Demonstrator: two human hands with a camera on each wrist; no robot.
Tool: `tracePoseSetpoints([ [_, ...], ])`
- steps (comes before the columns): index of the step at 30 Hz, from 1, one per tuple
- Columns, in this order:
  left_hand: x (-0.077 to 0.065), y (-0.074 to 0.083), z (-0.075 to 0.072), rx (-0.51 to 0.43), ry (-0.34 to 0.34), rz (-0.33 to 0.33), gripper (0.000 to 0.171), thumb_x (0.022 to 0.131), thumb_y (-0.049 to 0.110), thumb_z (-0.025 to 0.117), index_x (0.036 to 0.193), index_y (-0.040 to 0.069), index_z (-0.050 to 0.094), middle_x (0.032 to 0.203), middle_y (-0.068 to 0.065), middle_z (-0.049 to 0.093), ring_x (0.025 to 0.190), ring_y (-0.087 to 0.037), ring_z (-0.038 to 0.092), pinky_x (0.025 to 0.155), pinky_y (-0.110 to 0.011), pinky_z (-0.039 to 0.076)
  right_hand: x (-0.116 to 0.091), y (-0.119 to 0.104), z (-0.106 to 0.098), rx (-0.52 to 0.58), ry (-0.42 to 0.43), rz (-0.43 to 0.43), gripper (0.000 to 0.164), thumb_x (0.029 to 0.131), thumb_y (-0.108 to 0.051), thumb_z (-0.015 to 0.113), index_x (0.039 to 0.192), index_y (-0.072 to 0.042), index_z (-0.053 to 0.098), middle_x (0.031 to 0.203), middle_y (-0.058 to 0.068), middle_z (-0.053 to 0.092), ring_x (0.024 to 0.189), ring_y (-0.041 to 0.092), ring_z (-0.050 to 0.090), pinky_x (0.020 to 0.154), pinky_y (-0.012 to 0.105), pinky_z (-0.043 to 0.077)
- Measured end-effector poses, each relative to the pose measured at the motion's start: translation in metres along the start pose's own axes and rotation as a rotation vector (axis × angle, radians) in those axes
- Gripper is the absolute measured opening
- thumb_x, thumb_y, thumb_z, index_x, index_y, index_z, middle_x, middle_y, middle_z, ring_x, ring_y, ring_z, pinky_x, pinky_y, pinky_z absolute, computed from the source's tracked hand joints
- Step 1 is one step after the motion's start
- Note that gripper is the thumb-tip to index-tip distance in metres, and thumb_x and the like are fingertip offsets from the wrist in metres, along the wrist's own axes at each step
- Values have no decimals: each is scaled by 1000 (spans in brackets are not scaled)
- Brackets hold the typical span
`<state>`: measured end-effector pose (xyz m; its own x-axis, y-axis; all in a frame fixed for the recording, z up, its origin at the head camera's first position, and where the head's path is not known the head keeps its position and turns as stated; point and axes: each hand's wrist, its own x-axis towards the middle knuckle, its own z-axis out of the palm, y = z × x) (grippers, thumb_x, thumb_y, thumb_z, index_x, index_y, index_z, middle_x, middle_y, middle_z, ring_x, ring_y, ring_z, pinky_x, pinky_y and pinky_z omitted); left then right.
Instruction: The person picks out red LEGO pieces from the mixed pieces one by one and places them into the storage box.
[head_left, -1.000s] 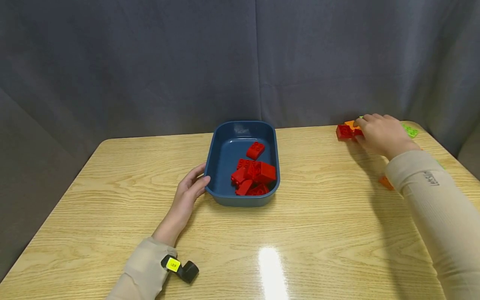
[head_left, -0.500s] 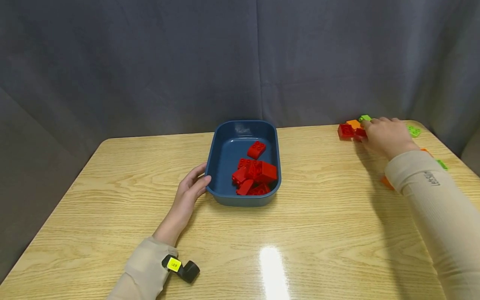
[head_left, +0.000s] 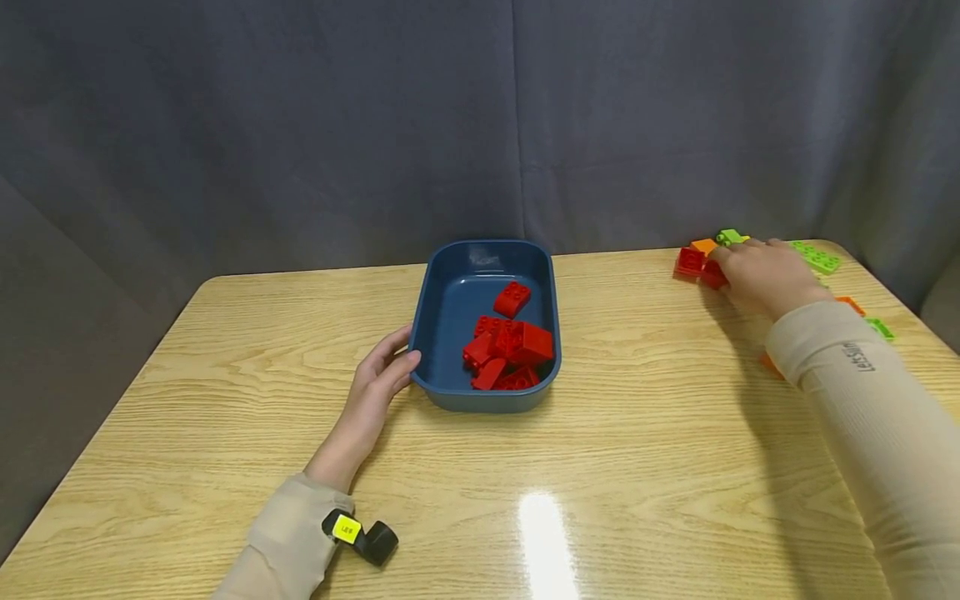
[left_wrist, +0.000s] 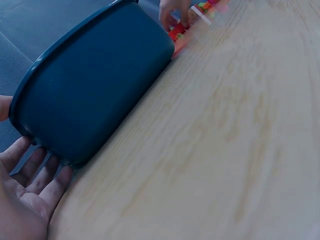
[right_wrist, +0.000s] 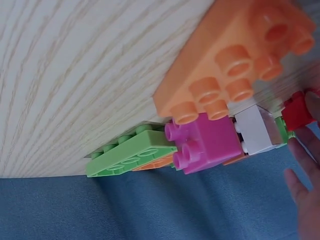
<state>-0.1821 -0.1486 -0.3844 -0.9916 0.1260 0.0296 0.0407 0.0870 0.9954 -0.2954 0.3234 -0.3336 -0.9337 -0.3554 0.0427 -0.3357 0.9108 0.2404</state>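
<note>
A blue plastic tub [head_left: 491, 402] with several red toy bricks [head_left: 528, 343] inside stands mid-table. My left hand [head_left: 372, 383] holds the tub's left side, thumb at the rim; in the left wrist view its fingers [left_wrist: 52, 180] touch the outer wall low down. Far right, my right hand [head_left: 767, 275] is among loose toy bricks and pinches a red brick [head_left: 713, 275]. In the right wrist view the thumb and a finger lie on either side of this red brick [right_wrist: 297, 112]. Another red brick [head_left: 689, 262] is just left of it.
Around my right hand lie an orange brick [head_left: 703, 247], a light green brick [head_left: 728, 237] and a long green brick [head_left: 815, 257]. The right wrist view shows a pink brick [right_wrist: 212, 145] and a white brick [right_wrist: 257, 129]. A grey curtain [head_left: 480, 125] hangs behind the table's back edge.
My right hand has shifted slightly among the bricks, and the red brick at its fingertips has turned and moved a little nearer. The left hand and tub stay in place.
</note>
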Motion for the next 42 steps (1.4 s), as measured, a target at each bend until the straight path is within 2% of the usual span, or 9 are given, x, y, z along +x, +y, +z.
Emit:
tracePoseSetpoints([
  [6, 0, -1, 0, 0, 0, -4, 49, 96, 23, 46, 143, 10, 38, 148, -10, 39, 124, -19, 45, 95, -26, 42, 2, -3, 0, 6, 13, -18, 30, 78, -8, 65, 106, 3, 61, 108, 28, 66, 101, 43, 56, 94, 62, 43],
  [10, 0, -1, -1, 7, 0, -4, 49, 97, 23, 46, 143, 10, 38, 148, -10, 39, 124, -19, 45, 92, -21, 43, 3, -4, 1, 7, 37, -23, 31, 76, -11, 67, 102, 3, 61, 99, 27, 68, 94, 41, 58, 88, 61, 46],
  [15, 0, 0, -1, 11, -2, -5, 49, 97, 24, 45, 144, 10, 37, 148, -10, 39, 125, -19, 44, 95, -25, 42, 3, -5, 3, -9, 48, -30, 27, 76, -9, 66, 99, 4, 58, 90, 25, 67, 84, 38, 59, 79, 57, 49],
  [21, 0, 1, 0, 1, -5, 0, 50, 97, 23, 45, 144, 9, 37, 148, -10, 39, 125, -19, 44, 97, -30, 41, 3, -7, 1, 4, 38, -17, 29, 78, -9, 63, 101, 6, 56, 92, 27, 65, 83, 38, 58, 74, 56, 51],
  [27, -1, 2, 0, -5, -13, 2, 50, 97, 22, 45, 144, 8, 36, 148, -10, 39, 125, -19, 44, 96, -27, 41, 1, -8, -8, 10, 34, -32, 31, 79, -7, 59, 110, 1, 60, 97, 27, 61, 85, 42, 57, 78, 61, 50],
  [34, 1, 0, -2, -3, -4, 2, 50, 97, 23, 45, 144, 8, 36, 148, -10, 39, 125, -20, 44, 99, -32, 40, 5, -19, -27, 20, 80, -81, 41, 78, -15, 69, 115, -1, 58, 96, 24, 63, 87, 39, 57, 83, 57, 50],
  [37, 1, 0, -2, -1, -3, 0, 50, 97, 23, 45, 144, 9, 36, 148, -10, 39, 125, -20, 44, 98, -31, 40, 8, -28, -30, 26, 105, -118, 44, 78, -18, 70, 117, -2, 58, 97, 22, 62, 88, 38, 56, 83, 57, 50],
  [42, 2, -1, -2, -7, -9, -1, 50, 97, 23, 46, 144, 8, 36, 148, -10, 39, 125, -20, 43, 96, -27, 41, 15, -44, -31, 35, 243, -218, 42, 77, -15, 70, 116, -2, 59, 91, 18, 61, 80, 35, 57, 75, 52, 53],
])
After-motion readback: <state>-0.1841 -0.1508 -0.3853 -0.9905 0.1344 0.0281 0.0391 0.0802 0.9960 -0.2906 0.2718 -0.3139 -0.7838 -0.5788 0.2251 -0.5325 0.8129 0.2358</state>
